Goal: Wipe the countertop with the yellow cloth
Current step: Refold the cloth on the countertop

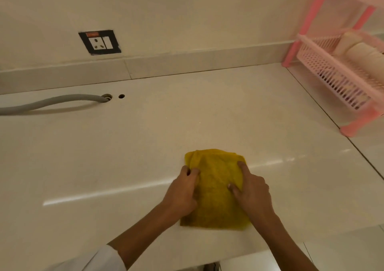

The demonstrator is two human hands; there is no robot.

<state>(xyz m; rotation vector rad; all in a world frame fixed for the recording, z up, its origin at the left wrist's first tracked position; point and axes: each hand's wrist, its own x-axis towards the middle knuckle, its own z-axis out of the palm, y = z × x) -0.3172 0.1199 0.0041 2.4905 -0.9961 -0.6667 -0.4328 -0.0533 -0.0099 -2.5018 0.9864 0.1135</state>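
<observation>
Near the countertop front edge, left hand pinches the yellow cloth, right hand presses fingers spread, flattening it for wiping

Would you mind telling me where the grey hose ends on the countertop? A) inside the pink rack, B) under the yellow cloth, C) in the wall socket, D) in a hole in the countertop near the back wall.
D: the grey hose runs into a round hole in the countertop near the back wall.
</observation>
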